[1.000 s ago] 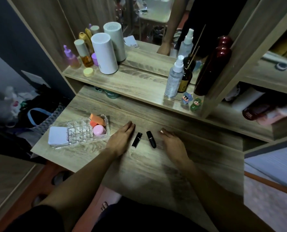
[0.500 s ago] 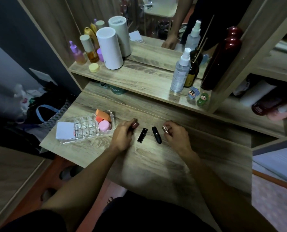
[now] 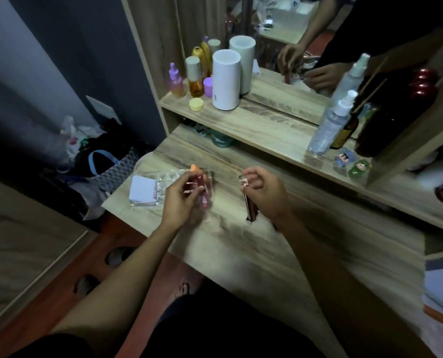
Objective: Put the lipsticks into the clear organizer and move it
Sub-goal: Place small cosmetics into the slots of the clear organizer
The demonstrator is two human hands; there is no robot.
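Hands up off the wooden desk [image 3: 241,249], left hand [image 3: 181,200] pinching a pinkish lipstick tube [image 3: 202,195] over the clear gridded plastic organizer [image 3: 163,182] at nine o'clock, right hand [image 3: 264,192] clutching a rose-gold lipstick [image 3: 251,210], which could miss the narrow cells and topple.

A wood-grain dressing table [image 3: 279,249] carries the clear organizer [image 3: 163,182] near its left edge, with a white pad [image 3: 143,188] lying on the organizer's left end. On the table just right of the organizer lies a dark lipstick [image 3: 251,211], partly blurred.
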